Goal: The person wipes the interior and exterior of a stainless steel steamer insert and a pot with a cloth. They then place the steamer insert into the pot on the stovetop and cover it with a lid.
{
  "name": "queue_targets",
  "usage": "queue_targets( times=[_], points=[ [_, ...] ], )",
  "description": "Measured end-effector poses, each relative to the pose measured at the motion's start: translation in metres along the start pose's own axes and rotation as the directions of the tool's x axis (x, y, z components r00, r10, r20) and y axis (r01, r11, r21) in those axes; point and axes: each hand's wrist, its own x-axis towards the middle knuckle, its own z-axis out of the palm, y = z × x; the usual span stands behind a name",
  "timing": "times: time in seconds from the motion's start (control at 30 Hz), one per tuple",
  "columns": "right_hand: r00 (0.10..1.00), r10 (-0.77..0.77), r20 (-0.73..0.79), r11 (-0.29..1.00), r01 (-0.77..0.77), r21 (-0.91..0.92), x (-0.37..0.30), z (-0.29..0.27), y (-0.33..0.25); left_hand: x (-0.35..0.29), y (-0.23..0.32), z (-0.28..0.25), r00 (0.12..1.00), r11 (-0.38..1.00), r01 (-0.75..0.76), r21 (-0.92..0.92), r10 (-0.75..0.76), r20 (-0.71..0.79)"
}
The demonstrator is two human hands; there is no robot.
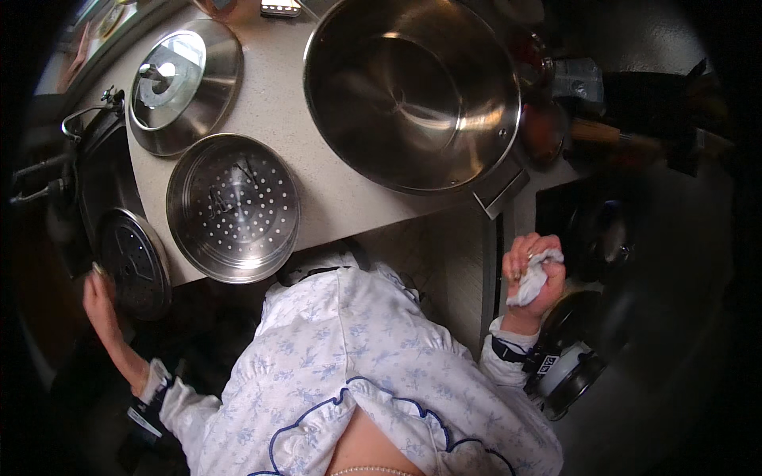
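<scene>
My right hand (533, 282) is closed round a crumpled white cloth (536, 278), held in front of the counter at the right. At the far left, my left hand (101, 307) has its fingers stretched forward. They are beside the rim of a round, dark metal piece (131, 258) with small holes, at the sink's front edge; whether they touch it is unclear. On the counter, nearest the left hand, stands a round steel steamer basket (234, 210) with a perforated bottom. Behind it lies a domed lid (186, 87) with a glass centre.
A big steel pot (413, 95) with a side handle (502, 190) sits on the pale counter (274, 95). A dark sink (103, 166) with a tap (40, 182) is at the left. Jars and a wooden-handled tool (595, 131) crowd the right. A phone (280, 8) lies at the back.
</scene>
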Motion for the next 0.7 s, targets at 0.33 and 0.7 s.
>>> queue_targets(
  times=[0.33, 0.7],
  points=[
    [0.901, 0.307, -0.306, 0.949, -0.264, 0.174, 0.048, -0.023, 0.063, 0.023, 0.314, 0.315, 0.473, 0.647, -0.128, -0.752, 0.706, 0.527],
    [0.986, -0.169, 0.012, 0.942, 0.165, -0.292, 0.027, 0.023, -0.029, -0.034, 0.289, 0.32, 0.383, 0.578, 0.483, -0.658, 0.536, 0.752]
  ],
)
